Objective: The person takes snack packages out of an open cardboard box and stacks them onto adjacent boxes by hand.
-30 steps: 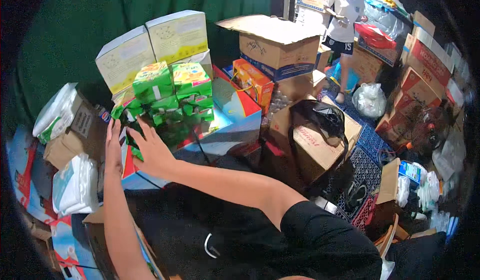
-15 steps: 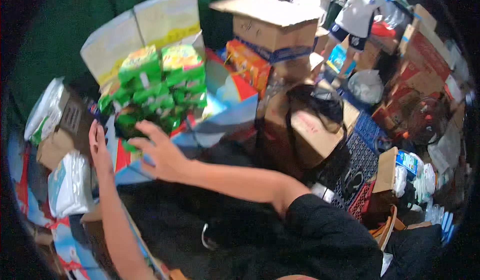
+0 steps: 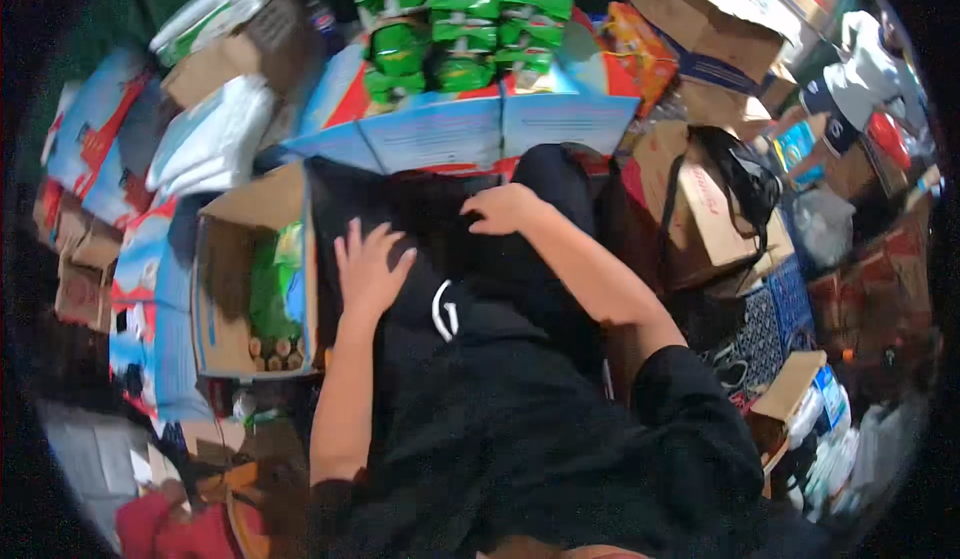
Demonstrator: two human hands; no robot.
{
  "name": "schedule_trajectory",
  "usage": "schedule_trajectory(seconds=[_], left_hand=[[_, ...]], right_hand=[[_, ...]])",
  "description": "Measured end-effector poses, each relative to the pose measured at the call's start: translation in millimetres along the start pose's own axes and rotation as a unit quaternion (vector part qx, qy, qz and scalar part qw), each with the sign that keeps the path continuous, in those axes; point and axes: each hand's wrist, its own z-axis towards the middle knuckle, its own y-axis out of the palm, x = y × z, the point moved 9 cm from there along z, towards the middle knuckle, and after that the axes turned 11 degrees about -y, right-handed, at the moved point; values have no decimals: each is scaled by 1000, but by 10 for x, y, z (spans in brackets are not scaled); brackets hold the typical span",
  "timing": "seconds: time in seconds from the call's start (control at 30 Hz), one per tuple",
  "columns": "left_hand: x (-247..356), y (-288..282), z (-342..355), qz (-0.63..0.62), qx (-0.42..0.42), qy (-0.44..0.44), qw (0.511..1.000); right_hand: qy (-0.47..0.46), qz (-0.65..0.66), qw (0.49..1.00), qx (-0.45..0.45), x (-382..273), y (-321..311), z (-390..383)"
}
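Over my lap, my left hand is spread with its fingers apart and nothing in it. It is nearest to the open cardboard box on the left, which contains green packets and several small brown round-ended items. My right hand lies at the dark trousers by my knee, loosely bent, thumb apart, no object showing in it. Beyond the knees, stacked green packets sit in a wide carton with blue and red printed panels; neither hand touches them.
White plastic-wrapped packs lie at the far left. On the right are a brown carton with a black bag over it, an orange box and a taller carton. A person stands at the far right.
Both hands have drawn back from beside the stacked green packets to over my lap. The view has swung, so the stack sits higher in it and the cardboard box on the left now shows.
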Motion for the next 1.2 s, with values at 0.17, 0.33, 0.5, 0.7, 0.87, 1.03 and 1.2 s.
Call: schedule_trajectory(seconds=[0.17,0.33,0.5,0.7,0.87,1.03,1.2], left_hand=[[-146,78,-60,-14,-20,-24,999],[-201,58,-214,-8,26,2,1000],[-275,95,-153,-24,-12,-31,999],[-142,28,-66,8,20,1,1000],[-277,35,-143,-20,17,-28,999],[-331,-36,-111,-12,-115,35,993],[-1085,-954,133,-256,-122,-131,950]], right_hand=[[44,65,996,51,17,-199,-106],[50,42,997,41,-63,-82,-200],[40,28,997,61,-94,-218,-236],[64,218,932,283,142,-635,-212],[146,283,816,482,428,-967,-412],[56,361,875,319,-170,-770,169],[-47,322,921,215,-971,-694,700]])
